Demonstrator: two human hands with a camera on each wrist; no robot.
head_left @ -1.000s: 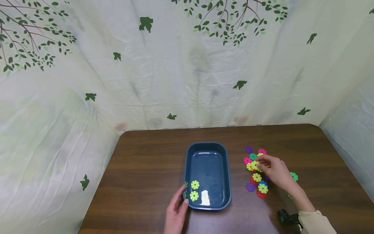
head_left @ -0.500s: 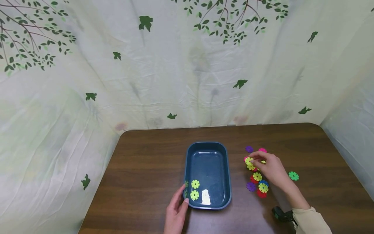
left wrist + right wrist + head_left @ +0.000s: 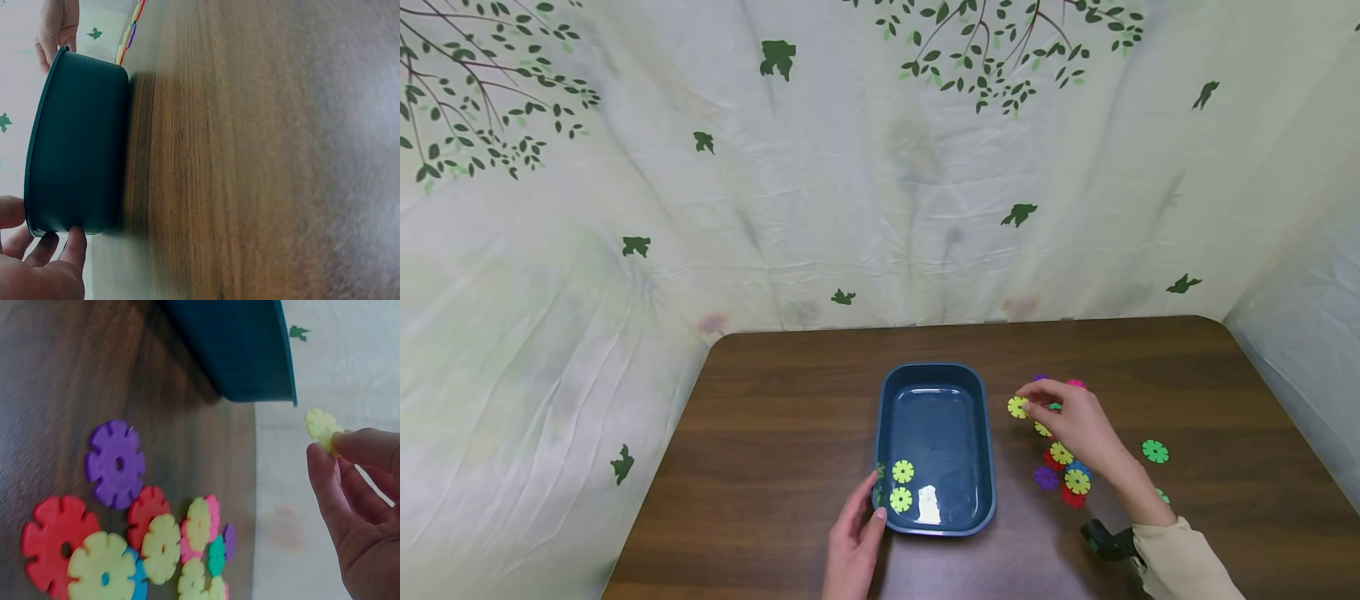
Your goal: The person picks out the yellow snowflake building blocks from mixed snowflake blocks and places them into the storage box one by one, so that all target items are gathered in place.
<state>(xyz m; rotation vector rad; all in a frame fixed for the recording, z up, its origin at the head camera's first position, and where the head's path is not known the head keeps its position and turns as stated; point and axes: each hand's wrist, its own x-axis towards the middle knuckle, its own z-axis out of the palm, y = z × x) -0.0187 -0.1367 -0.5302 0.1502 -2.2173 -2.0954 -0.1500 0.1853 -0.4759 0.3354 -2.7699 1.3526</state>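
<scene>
Between thumb and fingers my right hand [image 3: 1078,421] pinches a yellow notched plastic disc [image 3: 1017,407], raised above the table just right of the blue tray. The right wrist view shows this yellow disc [image 3: 322,428] at the fingertips, close to the tray's wall [image 3: 250,356]. My left hand [image 3: 854,537] grips the near left corner of the tray [image 3: 988,467], thumb at the rim and fingers against the outer side, as the left wrist view also shows. Two yellow discs [image 3: 902,472] lie inside the tray at its near left.
Loose discs in several colours lie right of the tray, some overlapping: purple [image 3: 1045,477], red [image 3: 1073,498], yellow [image 3: 1077,482] and others partly hidden under the right hand. A green disc [image 3: 1155,452] lies apart further right. A leaf-printed cloth [image 3: 880,192] hangs behind the table.
My right hand has lifted a yellow disc from the pile and moved left with it toward the tray. The left hand and tray stay in place.
</scene>
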